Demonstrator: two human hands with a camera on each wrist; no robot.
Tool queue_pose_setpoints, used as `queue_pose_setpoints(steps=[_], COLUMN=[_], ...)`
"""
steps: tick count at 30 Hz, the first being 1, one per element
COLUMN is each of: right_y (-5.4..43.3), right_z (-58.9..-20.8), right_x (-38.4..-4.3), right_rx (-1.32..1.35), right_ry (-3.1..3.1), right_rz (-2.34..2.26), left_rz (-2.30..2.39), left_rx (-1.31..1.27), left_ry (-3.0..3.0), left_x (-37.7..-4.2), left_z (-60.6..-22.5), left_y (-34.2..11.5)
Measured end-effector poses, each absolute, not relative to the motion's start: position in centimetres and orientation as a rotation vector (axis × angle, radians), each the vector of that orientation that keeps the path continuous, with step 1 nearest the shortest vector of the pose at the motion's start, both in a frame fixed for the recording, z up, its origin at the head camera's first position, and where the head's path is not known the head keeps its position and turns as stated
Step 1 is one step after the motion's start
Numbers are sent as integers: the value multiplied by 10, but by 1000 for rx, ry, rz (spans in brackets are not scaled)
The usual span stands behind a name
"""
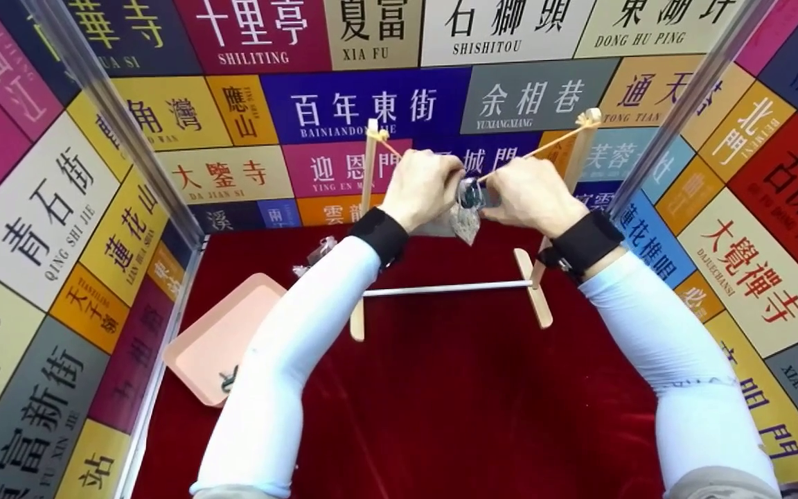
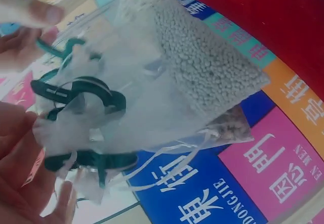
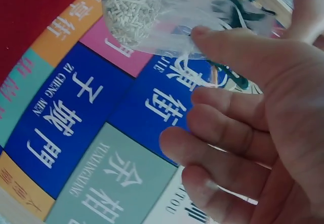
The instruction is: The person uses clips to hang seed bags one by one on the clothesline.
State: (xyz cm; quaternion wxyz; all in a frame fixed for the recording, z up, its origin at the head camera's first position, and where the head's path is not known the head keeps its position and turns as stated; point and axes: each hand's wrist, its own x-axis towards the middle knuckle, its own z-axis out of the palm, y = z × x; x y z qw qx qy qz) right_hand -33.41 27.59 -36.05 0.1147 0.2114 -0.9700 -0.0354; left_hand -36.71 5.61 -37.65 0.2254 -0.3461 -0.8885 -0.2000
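Between two wooden posts, a tan cord [image 1: 544,149] passes by both hands. My left hand [image 1: 423,184] is at the cord's middle, and in the left wrist view its fingers pinch the end of a green clip [image 2: 106,161]. Other green clips [image 2: 93,90] sit at the gathered tops of clear pouches. One pouch of pale grey beads [image 2: 202,57] hangs in front of another with grey contents [image 2: 235,125]. My right hand [image 1: 537,197] is beside them. Its thumb overlaps a pouch of white pellets [image 3: 131,14]; its fingers bend loosely with nothing visible between them.
The left post [image 1: 368,166] and right post [image 1: 581,149] are joined low down by a white rod [image 1: 447,287]. A pink tray [image 1: 233,326] with a green clip [image 1: 228,380] lies left on the red cloth [image 1: 468,402]. More clear pouches [image 1: 321,249] show beyond my left arm.
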Motion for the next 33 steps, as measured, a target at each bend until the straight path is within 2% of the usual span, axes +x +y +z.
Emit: queue_pose_setpoints(steps=[5,11,16,25,33], right_y=[283,297,314,343,352], right_z=[-377,-398,-418,-472,-513], right_x=[-332,-326,-321,-310,-293], right_rx=[608,590,569,385,161], right_ry=[-2927,-2984,-2996,-3034,-3066], right_rz=[-63,-19,-4,166,302], left_rz=[-771,-909,-856,-710,-795], left_rx=[-950,-903,-769,-325,-49], left_ry=[-2309,-2234,-2390,-2777,-2985], left_x=[-352,-338,-337,-333,-327], left_z=[-378,-410,-456,-542,-614], left_y=[39,-8,-69,-176,-214])
